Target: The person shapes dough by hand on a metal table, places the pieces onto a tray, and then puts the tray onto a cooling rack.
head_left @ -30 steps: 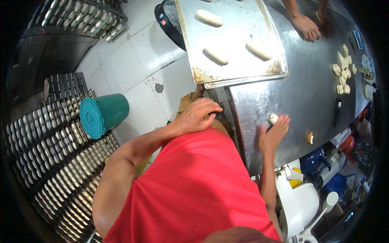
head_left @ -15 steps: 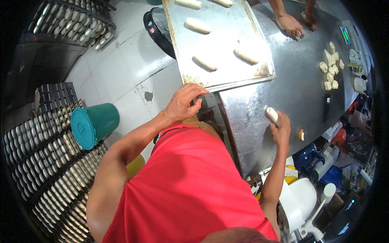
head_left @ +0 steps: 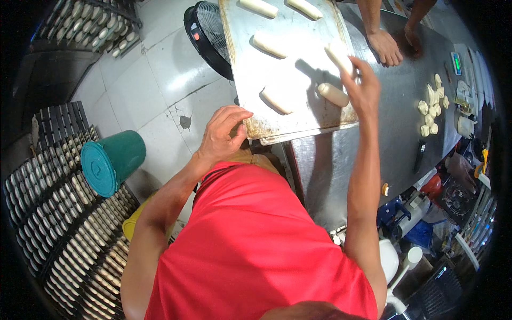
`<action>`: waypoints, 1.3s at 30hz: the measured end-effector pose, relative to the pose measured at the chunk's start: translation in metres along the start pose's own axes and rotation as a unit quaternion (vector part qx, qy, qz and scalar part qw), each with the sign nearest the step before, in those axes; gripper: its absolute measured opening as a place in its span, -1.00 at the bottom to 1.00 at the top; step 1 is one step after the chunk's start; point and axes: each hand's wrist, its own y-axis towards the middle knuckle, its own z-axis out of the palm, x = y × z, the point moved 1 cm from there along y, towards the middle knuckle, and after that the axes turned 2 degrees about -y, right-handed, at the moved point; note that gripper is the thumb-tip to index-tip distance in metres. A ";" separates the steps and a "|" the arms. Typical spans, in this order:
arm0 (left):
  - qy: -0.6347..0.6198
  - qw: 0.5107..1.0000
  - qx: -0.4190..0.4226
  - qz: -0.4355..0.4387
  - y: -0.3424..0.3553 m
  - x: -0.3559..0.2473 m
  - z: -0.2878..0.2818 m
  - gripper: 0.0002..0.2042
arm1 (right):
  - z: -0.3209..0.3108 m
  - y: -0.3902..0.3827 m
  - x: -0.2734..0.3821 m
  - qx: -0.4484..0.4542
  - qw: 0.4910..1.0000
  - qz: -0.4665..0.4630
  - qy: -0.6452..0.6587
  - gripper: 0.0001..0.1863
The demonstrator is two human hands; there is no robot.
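My right hand (head_left: 362, 88) is over the right side of a metal baking tray (head_left: 298, 120), its fingers closed round a pale dough roll (head_left: 337, 57). Beneath that hand another dough roll (head_left: 333, 95) lies on the tray, and several more, such as one near the left edge (head_left: 277, 100), are spaced across it. With curled fingers my left hand (head_left: 224, 132) grips the tray's near left corner. The tray rests partly on the steel table (head_left: 320, 181), and a second tray edge shows under it.
Across the table are a co-worker's hands (head_left: 385, 48). Dough pieces (head_left: 433, 109), a dark-handled tool (head_left: 420, 156) and a scale (head_left: 456, 64) lie to the right. A black fan (head_left: 210, 40), a green lidded bin (head_left: 114, 162) and racks of dough rolls (head_left: 58, 197) stand left.
My right hand has carried the dough roll from above the steel table up and over the tray. My left hand stays at the tray's corner. The whole view has shifted slightly.
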 end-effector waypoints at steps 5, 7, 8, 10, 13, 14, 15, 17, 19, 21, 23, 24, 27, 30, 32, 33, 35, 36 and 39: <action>0.029 0.999 -0.034 -0.022 0.020 0.017 -0.014 -0.61 | 0.057 0.050 -0.028 -0.012 0.969 -0.129 -0.211 -0.46; 0.058 0.993 -0.074 -0.066 0.025 0.023 -0.017 -0.59 | 0.040 0.037 -0.037 -0.042 0.991 -0.030 -0.127 -0.45; 0.014 0.990 -0.073 -0.124 0.024 0.029 -0.016 -0.59 | 0.027 0.026 -0.040 -0.057 0.995 0.021 -0.085 -0.44; -0.077 0.967 -0.066 -0.234 0.022 0.040 -0.009 -0.58 | 0.002 0.002 -0.049 -0.057 0.987 0.107 -0.108 -0.49; -0.085 0.973 -0.050 -0.208 0.024 0.044 0.001 -0.60 | -0.011 -0.023 -0.050 -0.025 0.984 0.146 -0.102 -0.56; -0.068 0.979 -0.045 -0.186 0.026 0.040 0.002 -0.60 | -0.012 -0.026 -0.045 -0.033 0.984 0.147 -0.098 -0.58; -0.048 0.987 -0.041 -0.149 0.033 0.040 0.002 -0.61 | -0.010 -0.029 -0.039 -0.041 0.984 0.148 -0.094 -0.61; -0.008 0.997 -0.028 -0.078 0.046 0.042 0.000 -0.61 | -0.005 -0.041 -0.021 -0.036 0.986 0.137 -0.091 -0.64; -0.026 0.998 -0.010 -0.052 0.058 0.037 -0.003 -0.64 | -0.003 -0.054 -0.009 -0.015 0.990 0.105 -0.095 -0.63; -0.016 0.999 0.039 0.002 0.075 0.034 -0.002 -0.58 | 0.005 -0.063 -0.008 -0.016 0.988 0.031 -0.151 -0.58; 0.047 0.988 0.122 0.081 0.098 0.013 0.002 -0.52 | 0.016 -0.064 -0.007 -0.002 0.979 -0.044 -0.198 -0.46; 0.081 0.976 0.163 0.121 0.105 0.002 0.008 -0.49 | 0.022 -0.059 -0.012 0.030 0.978 -0.049 -0.200 -0.47; 0.107 0.921 0.348 0.138 0.125 0.005 0.036 -0.45 | 0.029 -0.049 -0.024 0.088 0.981 -0.036 -0.168 -0.51; 0.055 0.900 0.403 0.155 0.142 0.004 0.048 -0.53 | 0.007 -0.060 -0.019 0.061 0.991 0.010 -0.119 -0.53; 0.008 0.907 0.378 0.185 0.143 -0.016 0.053 -0.56 | -0.024 -0.103 -0.025 -0.037 0.991 0.058 -0.114 -0.53; -0.048 0.917 0.334 0.212 0.136 -0.040 0.064 -0.59 | -0.041 -0.130 -0.024 -0.076 0.984 0.084 -0.141 -0.53; -0.109 0.905 0.321 0.258 0.113 -0.083 0.103 -0.61 | -0.068 -0.197 -0.030 -0.144 0.958 0.129 -0.211 -0.53; -0.128 0.891 0.330 0.283 0.102 -0.098 0.123 -0.61 | -0.073 -0.234 -0.039 -0.158 0.950 0.140 -0.233 -0.52; -0.008 0.855 0.427 0.296 0.043 -0.089 0.186 -0.51 | -0.043 -0.364 -0.075 -0.117 0.924 0.220 -0.291 -0.41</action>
